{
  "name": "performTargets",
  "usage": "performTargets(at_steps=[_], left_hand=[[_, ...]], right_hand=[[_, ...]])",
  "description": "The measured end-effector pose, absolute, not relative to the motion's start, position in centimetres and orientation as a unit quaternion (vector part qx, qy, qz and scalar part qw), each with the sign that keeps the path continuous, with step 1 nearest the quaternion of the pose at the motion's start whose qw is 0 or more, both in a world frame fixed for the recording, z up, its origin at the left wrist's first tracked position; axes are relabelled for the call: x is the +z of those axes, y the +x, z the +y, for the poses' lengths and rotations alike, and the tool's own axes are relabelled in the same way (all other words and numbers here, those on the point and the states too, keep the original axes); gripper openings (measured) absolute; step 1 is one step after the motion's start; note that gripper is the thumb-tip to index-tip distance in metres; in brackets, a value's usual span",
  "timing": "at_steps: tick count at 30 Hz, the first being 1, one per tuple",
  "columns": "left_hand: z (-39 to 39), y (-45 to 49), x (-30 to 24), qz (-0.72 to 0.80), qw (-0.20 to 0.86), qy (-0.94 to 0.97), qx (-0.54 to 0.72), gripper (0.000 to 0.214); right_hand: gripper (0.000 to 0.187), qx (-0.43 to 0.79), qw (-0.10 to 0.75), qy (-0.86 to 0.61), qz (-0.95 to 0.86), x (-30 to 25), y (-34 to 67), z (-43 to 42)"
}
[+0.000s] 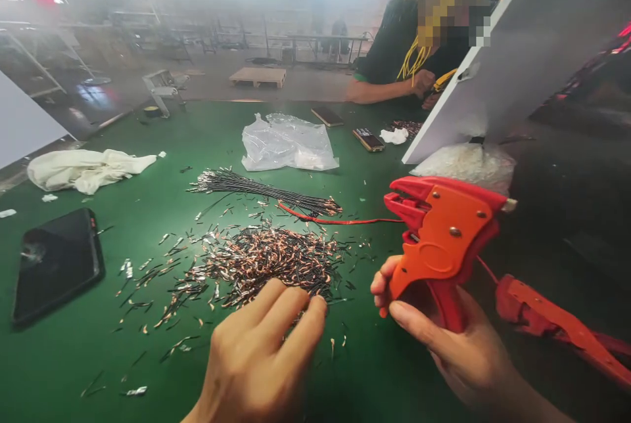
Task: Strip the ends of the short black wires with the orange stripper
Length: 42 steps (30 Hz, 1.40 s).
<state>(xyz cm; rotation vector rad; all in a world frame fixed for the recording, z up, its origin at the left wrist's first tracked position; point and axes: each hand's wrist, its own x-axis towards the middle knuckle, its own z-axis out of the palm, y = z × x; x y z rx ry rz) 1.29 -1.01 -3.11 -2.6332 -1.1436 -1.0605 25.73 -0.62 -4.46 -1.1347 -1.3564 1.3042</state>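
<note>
My right hand (466, 347) is wrapped round the handles of a red and orange wire stripper (438, 232), its jaws facing left with nothing visible in them. Curled fingers of my left hand (261, 347) reach down at the near edge of a pile of short black wire pieces with copper-coloured ends (271, 255). Its thumb and fingertips are mostly hidden, so I cannot make out what they pinch. Behind the pile lies a bundle of longer black wires (266, 190). A thin red strip (340, 221) runs between the bundle and the stripper.
A second wire stripper (557, 321) lies at right. On the left are a black phone (56, 265) and white cloth (89, 170). Clear plastic bags (290, 144) lie farther back. Beside a slanted white panel (473, 62), a co-worker (389, 48) holds yellow wires.
</note>
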Motion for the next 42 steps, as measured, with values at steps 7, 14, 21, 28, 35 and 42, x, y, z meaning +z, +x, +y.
performTargets(at_steps=[7, 14, 21, 28, 35, 42], left_hand=[[-2.3, 3.4, -3.7, -0.337, 0.055, -0.878, -0.334, 0.019], [-2.3, 3.4, -4.0, -0.337, 0.049, -0.879, -0.334, 0.016], [-2.2, 3.6, -3.4, -0.337, 0.045, -0.88, -0.331, 0.025], [-2.5, 4.2, -3.5, -0.334, 0.058, -0.884, -0.323, 0.036], [-2.9, 4.5, -4.6, -0.365, 0.061, -0.853, -0.368, 0.034], [-3.0, 2.8, -3.0, -0.347, 0.066, -0.87, -0.343, 0.023]], right_hand=[[0.01, 0.522, 0.436, -0.474, -0.559, -3.5, 23.1, -1.1], [0.016, 0.567, 0.382, -0.48, -0.55, -3.1, 22.8, -1.3], [0.005, 0.516, 0.378, -0.455, -0.62, -3.5, 22.4, -1.6], [0.016, 0.348, 0.36, -0.447, -0.741, -5.1, 22.9, -1.9], [0.019, 0.192, 0.352, -0.373, -0.837, -5.2, 22.4, -0.7], [0.021, 0.187, 0.365, -0.463, -0.786, -6.2, 24.0, 1.1]])
